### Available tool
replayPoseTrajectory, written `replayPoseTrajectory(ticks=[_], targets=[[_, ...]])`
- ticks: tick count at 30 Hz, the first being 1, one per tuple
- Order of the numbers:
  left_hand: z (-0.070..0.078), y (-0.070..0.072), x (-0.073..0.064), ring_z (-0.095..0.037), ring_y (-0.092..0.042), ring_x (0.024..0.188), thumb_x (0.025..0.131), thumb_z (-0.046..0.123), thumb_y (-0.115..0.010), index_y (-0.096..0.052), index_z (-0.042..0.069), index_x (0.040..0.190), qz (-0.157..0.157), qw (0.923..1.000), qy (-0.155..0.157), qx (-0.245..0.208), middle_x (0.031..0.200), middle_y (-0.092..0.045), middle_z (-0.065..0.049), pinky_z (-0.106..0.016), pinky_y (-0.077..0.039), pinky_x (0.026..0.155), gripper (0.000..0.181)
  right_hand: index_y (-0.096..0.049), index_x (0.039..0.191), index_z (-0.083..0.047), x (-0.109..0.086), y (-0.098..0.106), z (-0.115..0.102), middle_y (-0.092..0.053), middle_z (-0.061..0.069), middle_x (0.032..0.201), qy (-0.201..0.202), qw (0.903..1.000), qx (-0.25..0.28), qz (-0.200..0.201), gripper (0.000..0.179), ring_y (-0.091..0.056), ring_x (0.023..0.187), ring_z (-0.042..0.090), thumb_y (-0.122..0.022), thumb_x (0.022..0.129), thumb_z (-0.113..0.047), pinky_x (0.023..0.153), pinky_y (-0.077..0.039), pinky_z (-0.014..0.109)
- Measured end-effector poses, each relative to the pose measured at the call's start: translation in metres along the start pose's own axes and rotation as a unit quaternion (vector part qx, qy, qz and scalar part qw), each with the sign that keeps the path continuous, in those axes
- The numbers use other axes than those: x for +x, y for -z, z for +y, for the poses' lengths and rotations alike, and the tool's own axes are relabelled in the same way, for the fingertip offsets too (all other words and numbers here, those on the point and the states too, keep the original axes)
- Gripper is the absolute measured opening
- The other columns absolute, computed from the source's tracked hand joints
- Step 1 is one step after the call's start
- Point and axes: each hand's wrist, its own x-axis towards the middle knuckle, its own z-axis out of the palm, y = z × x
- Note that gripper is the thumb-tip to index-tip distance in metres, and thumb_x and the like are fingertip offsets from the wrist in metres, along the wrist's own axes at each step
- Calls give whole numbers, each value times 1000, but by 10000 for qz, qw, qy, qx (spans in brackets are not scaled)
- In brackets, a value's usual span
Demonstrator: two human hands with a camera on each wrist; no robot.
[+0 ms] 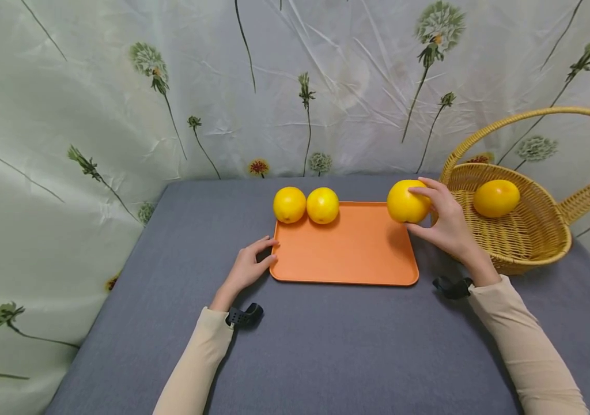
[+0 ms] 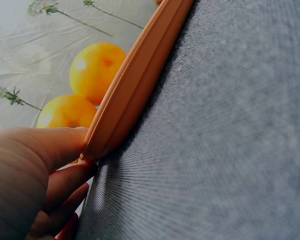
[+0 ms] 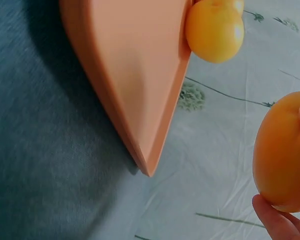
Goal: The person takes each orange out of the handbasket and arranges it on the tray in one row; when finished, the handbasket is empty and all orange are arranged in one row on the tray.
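My right hand (image 1: pixel 447 222) grips an orange (image 1: pixel 408 201) between thumb and fingers, raised over the right end of the orange tray (image 1: pixel 347 248). In the right wrist view that held orange (image 3: pixel 285 155) is at the right edge, with fingertips on it above and below. Two more oranges, one at the tray's back left corner (image 1: pixel 290 204) and another right beside it (image 1: pixel 323 206), sit side by side. At the tray's left edge, my left hand (image 1: pixel 247 266) holds the rim; the left wrist view has the thumb (image 2: pixel 60 145) and forefinger right at it.
A woven basket (image 1: pixel 523 262) with a tall arched handle stands to the right of the tray, one orange (image 1: pixel 496 198) inside it. Grey cloth (image 1: pixel 326 346) covers the table. Behind hangs a pale curtain (image 1: pixel 253 115) printed with dandelions.
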Motion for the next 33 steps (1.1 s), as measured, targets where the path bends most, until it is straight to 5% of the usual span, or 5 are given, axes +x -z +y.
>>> replayPoseTrajectory(ticks=[21,29,33], targets=[[-1,-1,0,-34,-44,133,89,18,-62,-60,6,125,23,10000,-31,28,139,-49,-20,-51,-33,111,38,-54,122,-2,24,-33,2,-41,25,138,103,9972,228,-699,67,-48,120,39,-83,61,2,80,-32,-3],[-1,-1,0,-34,-44,133,89,17,-61,-60,6,125,38,10000,-71,5,139,-50,-20,-51,-33,111,37,-54,121,-3,31,-40,4,-41,25,137,3,9951,197,-973,64,-49,117,39,-82,63,-2,72,-48,33],[-1,-1,0,-34,-44,133,89,17,-62,-60,6,125,37,10000,-86,31,139,-50,-20,-51,-33,111,38,-54,121,-1,35,-44,6,-41,27,137,-34,9931,301,-1130,63,-46,121,43,-81,65,-1,83,-49,51]])
